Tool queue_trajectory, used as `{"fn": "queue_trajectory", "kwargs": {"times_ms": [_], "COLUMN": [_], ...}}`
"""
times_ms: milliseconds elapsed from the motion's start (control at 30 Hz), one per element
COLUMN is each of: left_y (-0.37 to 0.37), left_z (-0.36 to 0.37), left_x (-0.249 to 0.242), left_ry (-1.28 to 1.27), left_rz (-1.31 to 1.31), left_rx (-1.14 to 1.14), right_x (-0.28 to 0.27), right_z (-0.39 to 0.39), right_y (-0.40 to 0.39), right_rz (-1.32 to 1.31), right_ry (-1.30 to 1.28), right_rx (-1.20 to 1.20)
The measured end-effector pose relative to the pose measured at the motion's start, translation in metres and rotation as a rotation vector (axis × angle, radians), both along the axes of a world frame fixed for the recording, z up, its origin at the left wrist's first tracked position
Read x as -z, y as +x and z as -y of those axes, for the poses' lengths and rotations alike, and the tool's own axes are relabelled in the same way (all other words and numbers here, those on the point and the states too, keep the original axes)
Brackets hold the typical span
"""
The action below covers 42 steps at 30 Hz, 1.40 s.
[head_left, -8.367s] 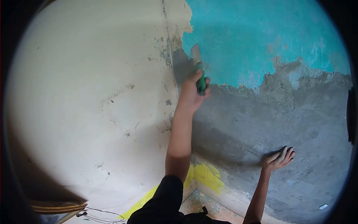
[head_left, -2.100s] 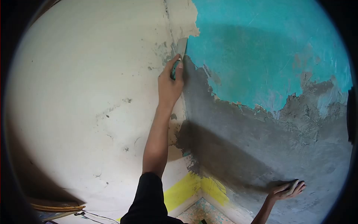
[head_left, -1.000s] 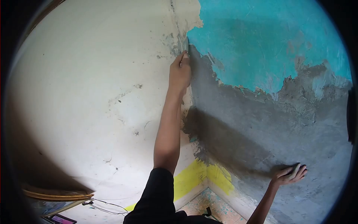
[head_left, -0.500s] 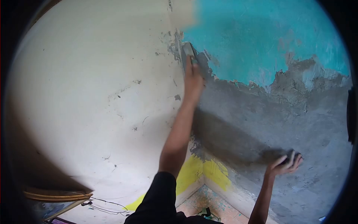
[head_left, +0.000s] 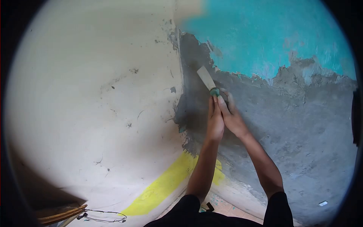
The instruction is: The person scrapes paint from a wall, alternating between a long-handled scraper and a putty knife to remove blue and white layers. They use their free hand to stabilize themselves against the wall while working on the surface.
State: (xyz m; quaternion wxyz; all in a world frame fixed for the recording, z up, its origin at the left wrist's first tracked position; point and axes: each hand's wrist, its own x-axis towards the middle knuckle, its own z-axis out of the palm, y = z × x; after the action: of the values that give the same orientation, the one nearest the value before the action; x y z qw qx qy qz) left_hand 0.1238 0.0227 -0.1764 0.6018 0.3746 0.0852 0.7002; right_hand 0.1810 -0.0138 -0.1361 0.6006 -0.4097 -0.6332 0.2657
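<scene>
A putty knife (head_left: 207, 78) with a pale flat blade and a green handle points up and left, in front of the grey plaster (head_left: 257, 109) near the wall corner. Wrapped round its handle is my left hand (head_left: 215, 123). My right hand (head_left: 232, 119) is pressed against the left one, its fingers bent about the handle end; whatever lies behind those fingers is hidden. Turquoise paint (head_left: 257, 38) with a ragged lower edge covers the wall above the plaster.
The off-white wall (head_left: 94, 94), with chips and cracks, fills the left side. Yellow paint (head_left: 159, 189) runs low near the corner. At the lower left are a curved wooden frame (head_left: 62, 215) and a thin wire (head_left: 106, 217). A small whitish object (head_left: 323, 203) is at lower right.
The left hand has come down from the upper corner with the putty knife. My right hand has moved up and left from the lower right plaster to meet it.
</scene>
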Motion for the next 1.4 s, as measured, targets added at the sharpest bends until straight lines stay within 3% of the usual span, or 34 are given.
{"fn": "queue_trajectory", "kwargs": {"times_ms": [67,133,200,267,333,400,533,633,867,933,1133,1400], "left_y": [-0.005,-0.003,0.016,0.042,0.074,0.085,0.107,0.110,0.116,0.119,0.108,0.108], "left_z": [-0.004,-0.013,-0.015,0.015,0.056,0.075,0.061,0.054,0.047,0.048,0.051,0.052], "left_x": [0.008,0.028,0.066,0.110,0.162,0.173,0.196,0.210,0.229,0.223,0.212,0.213], "left_ry": [-0.005,-0.003,0.268,0.133,0.024,0.035,-0.008,0.051,0.120,0.115,0.087,0.080], "left_rz": [-0.055,-0.112,-0.646,-0.758,-0.744,-1.014,-1.115,-1.153,-1.182,-1.146,-1.226,-1.178], "left_rx": [0.006,0.019,-0.751,-0.756,-0.498,-0.317,-0.279,-0.290,-0.353,-0.384,-0.238,-0.319], "right_x": [0.003,-0.006,-0.040,-0.090,-0.137,-0.171,-0.222,-0.235,-0.230,-0.244,-0.233,-0.233], "right_z": [-0.002,-0.004,0.009,0.026,0.035,0.022,-0.011,-0.035,-0.054,-0.044,-0.060,-0.083], "right_y": [0.003,0.016,0.025,0.020,0.010,0.002,-0.012,-0.023,-0.052,-0.046,-0.067,-0.064], "right_rz": [0.034,0.426,0.559,0.698,1.159,1.314,1.606,1.772,1.904,1.956,1.931,1.824], "right_ry": [0.108,0.276,0.358,0.454,0.500,0.650,0.967,0.891,0.881,0.916,0.879,0.923], "right_rx": [0.078,0.281,0.361,0.428,0.651,0.751,1.005,1.107,1.087,0.984,0.984,0.931]}}
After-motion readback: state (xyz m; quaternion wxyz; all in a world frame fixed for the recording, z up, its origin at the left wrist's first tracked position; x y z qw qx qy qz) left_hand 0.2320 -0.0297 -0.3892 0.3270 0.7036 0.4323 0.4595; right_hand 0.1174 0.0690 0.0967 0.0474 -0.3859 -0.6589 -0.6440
